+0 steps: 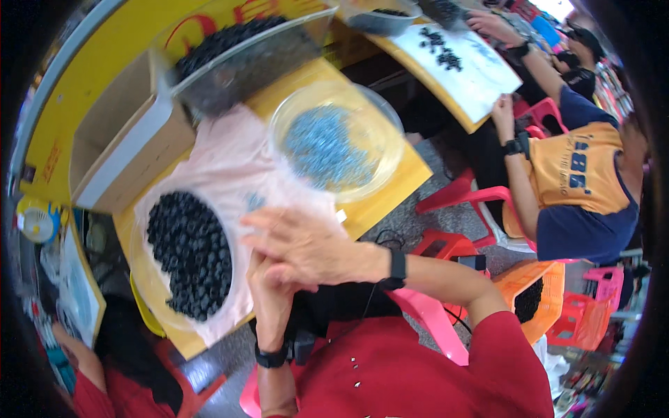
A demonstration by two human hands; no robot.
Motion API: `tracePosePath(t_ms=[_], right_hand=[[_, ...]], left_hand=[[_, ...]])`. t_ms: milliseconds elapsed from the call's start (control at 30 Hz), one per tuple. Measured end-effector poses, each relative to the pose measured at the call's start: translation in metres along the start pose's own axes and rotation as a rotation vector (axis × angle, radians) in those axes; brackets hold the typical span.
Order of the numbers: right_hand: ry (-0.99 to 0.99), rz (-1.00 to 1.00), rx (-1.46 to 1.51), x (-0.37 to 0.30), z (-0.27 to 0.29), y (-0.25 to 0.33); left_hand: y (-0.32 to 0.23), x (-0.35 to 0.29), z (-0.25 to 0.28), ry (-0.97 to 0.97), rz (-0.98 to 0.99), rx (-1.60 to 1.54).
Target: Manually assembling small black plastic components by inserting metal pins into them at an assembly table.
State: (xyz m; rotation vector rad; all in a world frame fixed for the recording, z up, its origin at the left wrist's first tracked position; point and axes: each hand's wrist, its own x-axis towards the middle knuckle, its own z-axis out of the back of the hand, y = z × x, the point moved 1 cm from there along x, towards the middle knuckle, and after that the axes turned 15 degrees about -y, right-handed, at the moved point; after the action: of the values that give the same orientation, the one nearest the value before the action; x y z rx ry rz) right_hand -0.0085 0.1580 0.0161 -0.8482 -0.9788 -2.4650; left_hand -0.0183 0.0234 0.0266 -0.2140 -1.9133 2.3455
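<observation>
My right hand (310, 244) lies across my left hand (270, 285) over the pink cloth on the table. The right hand's fingers are stretched out and slightly apart. My left hand's fingers are mostly hidden beneath it, so whether they grip anything cannot be seen. Just beyond the fingertips, a few small silvery pieces (255, 201) lie on the pink cloth (226, 157). To the left, a round clear tub holds many small black knob-like parts (189, 254). Farther off to the right stands a round clear tub (387, 157) with a heap of small silvery metal pieces (327, 145).
An open cardboard box (132, 150) stands at the left. Behind it is a clear bin (251, 73) of black parts. At the right, a co-worker in an orange vest (575, 171) sits at a white-topped table (481, 76). An orange crate (547, 279) stands below.
</observation>
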Motion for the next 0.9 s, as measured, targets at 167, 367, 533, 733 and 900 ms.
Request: tracePosePath(t_ms=[167,367,533,733,900], right_hand=[[0.044,-0.049,0.064,-0.003,-0.012,-0.015],[0.075,-0.090,-0.027,-0.008,-0.010,-0.010],[0.112,-0.106,-0.023,-0.009,-0.016,-0.011],[0.159,-0.031,-0.136,-0.006,-0.012,-0.012],[0.085,-0.109,0.097,-0.015,-0.012,-0.017]], left_hand=[[0.013,0.006,-0.002,-0.026,-0.318,0.189],[0.009,0.004,0.003,0.040,-0.268,0.218],[-0.004,-0.006,0.024,-0.072,-0.358,0.407],[-0.013,-0.025,0.028,-0.193,-0.572,0.431],[-0.031,0.001,-0.004,0.093,-0.752,0.475]])
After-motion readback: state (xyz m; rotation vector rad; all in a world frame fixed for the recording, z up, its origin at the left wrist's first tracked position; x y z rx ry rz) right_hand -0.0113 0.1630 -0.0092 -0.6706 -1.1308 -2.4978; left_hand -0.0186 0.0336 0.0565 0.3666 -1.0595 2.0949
